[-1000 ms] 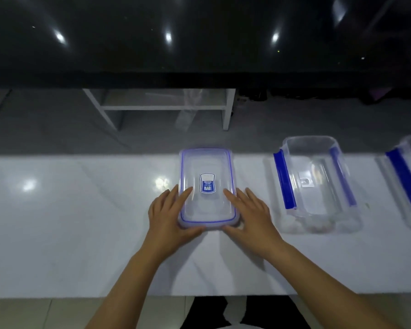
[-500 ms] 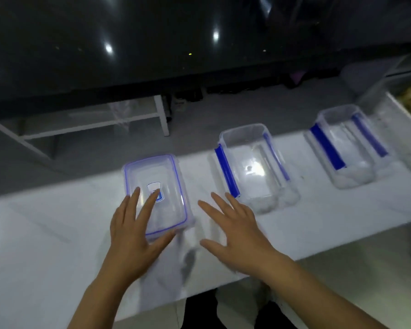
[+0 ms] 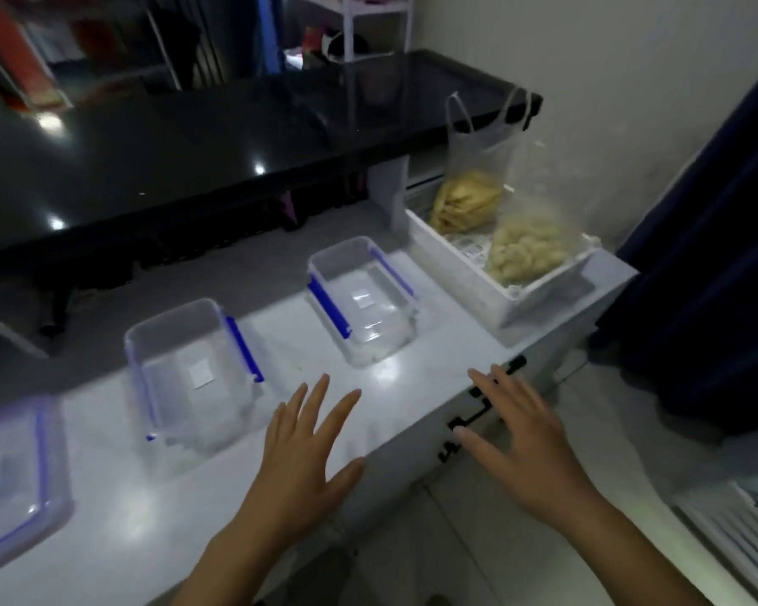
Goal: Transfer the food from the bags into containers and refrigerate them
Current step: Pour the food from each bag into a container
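Observation:
Two lidless clear containers with blue clips stand on the white counter (image 3: 412, 387): one (image 3: 189, 378) at the left, one (image 3: 362, 306) further right. A lidded container (image 3: 14, 478) sits at the far left edge. A white tray (image 3: 513, 295) at the counter's right end holds a clear bag of yellow strips (image 3: 469, 199) and a bag of pale lumps (image 3: 526, 251). My left hand (image 3: 307, 457) hovers flat with spread fingers over the counter's front. My right hand (image 3: 521, 435) hovers with fingers straight past the counter's edge. Both hold nothing.
A black glossy counter (image 3: 193, 142) runs behind the white one. Black cabinet handles (image 3: 482, 408) line the counter's front under my right hand. A dark blue curtain (image 3: 709, 255) hangs at the right. A white slatted object (image 3: 736, 535) lies at the lower right on the tiled floor.
My view has swung right. Both hands left the lidded container and moved right, now hovering apart. The tray with the two food bags has come into sight.

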